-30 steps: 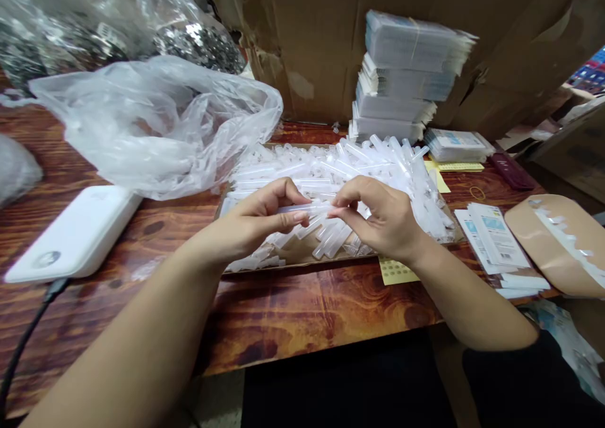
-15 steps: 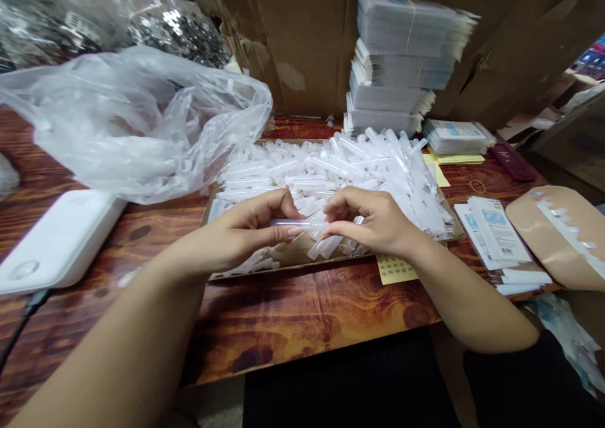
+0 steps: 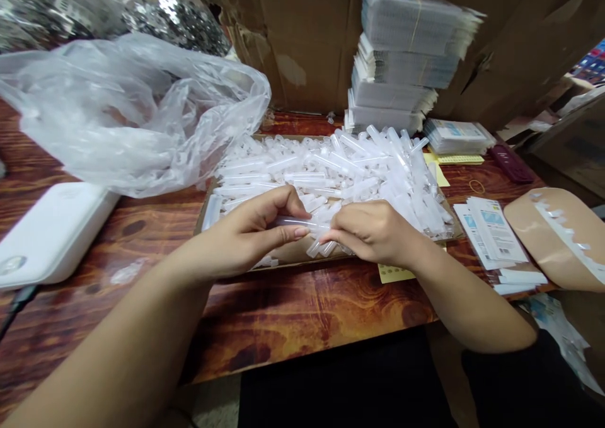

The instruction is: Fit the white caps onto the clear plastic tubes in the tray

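Observation:
A clear, slim plastic tube (image 3: 297, 222) lies level between my two hands, above a heap of similar tubes. My left hand (image 3: 265, 229) is closed on it, thumb and fingers pinching along its length. At the tube's right end, my right hand (image 3: 371, 229) is closed, with thumb and fingertips pressed together; they cover that end, so any small part there is hidden. Beneath and behind both hands, the heap of frosted and clear tubes (image 3: 321, 169) fills a shallow cardboard tray (image 3: 293, 256).
A crumpled plastic bag (image 3: 142, 113) overlaps the tray's left side, near a white power bank (image 3: 57, 232) with a cable. Banded stacks of packages (image 3: 401, 56) stand behind. To the right lie printed cards (image 3: 496, 229), a rubber band (image 3: 476, 186) and a tan curved piece (image 3: 553, 232).
My right hand has turned, its knuckles now facing more upward, and its fingers have closed further around the tube's right end. My left hand has shifted slightly right with the tube.

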`<action>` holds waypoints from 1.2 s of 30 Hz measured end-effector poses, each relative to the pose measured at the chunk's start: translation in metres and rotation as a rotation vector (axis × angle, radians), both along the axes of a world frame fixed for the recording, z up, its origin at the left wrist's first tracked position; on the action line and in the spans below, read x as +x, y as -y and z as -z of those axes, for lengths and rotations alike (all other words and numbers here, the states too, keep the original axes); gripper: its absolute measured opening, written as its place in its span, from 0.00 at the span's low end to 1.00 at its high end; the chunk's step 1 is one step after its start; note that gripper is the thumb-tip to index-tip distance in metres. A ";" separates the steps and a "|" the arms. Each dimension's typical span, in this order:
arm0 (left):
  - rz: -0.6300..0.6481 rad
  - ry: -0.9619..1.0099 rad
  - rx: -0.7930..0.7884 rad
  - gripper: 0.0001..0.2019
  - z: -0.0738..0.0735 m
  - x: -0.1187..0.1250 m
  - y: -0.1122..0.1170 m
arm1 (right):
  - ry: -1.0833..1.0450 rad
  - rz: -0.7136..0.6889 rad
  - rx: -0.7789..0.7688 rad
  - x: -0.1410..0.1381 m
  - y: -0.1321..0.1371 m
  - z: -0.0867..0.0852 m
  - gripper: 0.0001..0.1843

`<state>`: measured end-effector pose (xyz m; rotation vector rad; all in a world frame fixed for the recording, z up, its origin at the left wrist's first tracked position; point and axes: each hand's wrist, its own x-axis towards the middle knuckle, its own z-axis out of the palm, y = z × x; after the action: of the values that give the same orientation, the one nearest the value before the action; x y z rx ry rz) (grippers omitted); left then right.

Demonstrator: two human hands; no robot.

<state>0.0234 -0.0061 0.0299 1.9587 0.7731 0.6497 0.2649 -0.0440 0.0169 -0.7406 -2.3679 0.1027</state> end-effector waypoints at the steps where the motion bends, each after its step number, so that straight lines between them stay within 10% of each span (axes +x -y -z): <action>1: -0.003 -0.002 0.014 0.09 0.001 0.001 0.001 | -0.037 -0.017 -0.017 0.000 0.000 0.000 0.20; 9: -0.107 0.076 0.032 0.13 0.012 0.007 -0.001 | -0.001 0.110 -0.278 0.007 -0.005 -0.012 0.17; 16: -0.485 0.397 -0.124 0.21 0.011 -0.004 -0.018 | 0.598 0.299 -0.634 -0.002 0.003 -0.033 0.07; 23: -0.302 0.185 -0.104 0.21 0.028 0.010 -0.014 | 0.682 0.364 -0.648 -0.014 0.007 -0.026 0.06; 36: -0.260 0.401 -0.387 0.18 0.016 0.015 -0.007 | -0.312 0.073 -0.356 0.028 -0.022 -0.013 0.02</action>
<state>0.0388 0.0009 0.0141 1.3337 0.8333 0.9359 0.2933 -0.0221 0.0296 -0.9030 -2.0434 0.5775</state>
